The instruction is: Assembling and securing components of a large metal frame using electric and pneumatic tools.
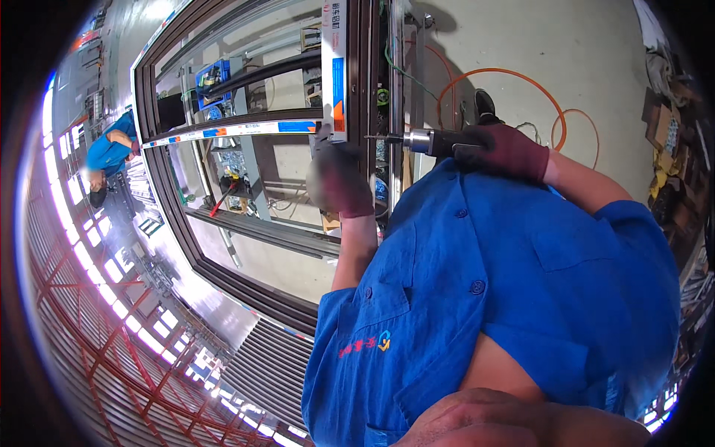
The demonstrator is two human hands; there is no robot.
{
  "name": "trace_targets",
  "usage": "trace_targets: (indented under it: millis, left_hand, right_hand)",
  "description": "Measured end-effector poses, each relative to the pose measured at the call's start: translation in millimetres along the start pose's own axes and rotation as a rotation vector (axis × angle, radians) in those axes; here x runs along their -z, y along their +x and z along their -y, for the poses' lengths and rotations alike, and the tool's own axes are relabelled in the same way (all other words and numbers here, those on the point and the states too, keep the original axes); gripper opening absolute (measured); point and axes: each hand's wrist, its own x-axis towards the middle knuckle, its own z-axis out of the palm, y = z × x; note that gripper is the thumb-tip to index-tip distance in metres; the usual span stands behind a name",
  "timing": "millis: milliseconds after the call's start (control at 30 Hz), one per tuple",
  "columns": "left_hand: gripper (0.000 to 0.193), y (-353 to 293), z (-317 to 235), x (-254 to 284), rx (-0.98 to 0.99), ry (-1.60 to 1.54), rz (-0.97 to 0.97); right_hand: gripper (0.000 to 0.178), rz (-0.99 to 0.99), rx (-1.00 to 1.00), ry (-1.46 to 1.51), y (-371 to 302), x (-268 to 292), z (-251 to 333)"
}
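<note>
A large dark brown window frame (pixel 359 74), partly covered in white, blue and orange protective film, stands in front of me. My right hand (pixel 500 153), in a dark red and black glove, is closed around a black power drill (pixel 432 141) with a silver chuck. Its thin bit points left, at the side of the frame's upright bar. My left hand (pixel 342 182), also gloved, is at the joint where the film-covered crossbar (pixel 246 130) meets that bar. Its fingers are curled together at the joint; anything they pinch is hidden.
Behind the frame are a blue bin (pixel 213 83) and a red-handled tool (pixel 223 197) among small parts. An orange hose (pixel 514 71) curls over the floor at right. At far left, a person in blue (pixel 110 153) is beside the frame. Cartons (pixel 661 127) lie at far right.
</note>
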Motion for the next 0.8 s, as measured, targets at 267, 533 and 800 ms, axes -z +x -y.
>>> trace_targets:
  millis: [267, 533, 800]
  left_hand:
    - [0.04, -18, 3, -10, 0.151, 0.266, 0.172]
    - [0.034, -29, 2, -14, 0.189, 0.239, 0.254]
    - [0.027, -36, 9, -9, 0.137, 0.322, 0.249]
  right_hand:
    - [0.066, -0.047, -0.01, -0.034, -21, -2, -6]
    - [0.06, -0.083, -0.001, -0.061, -31, -13, -15]
    - [0.058, -0.136, 0.045, -0.06, -33, -25, -26]
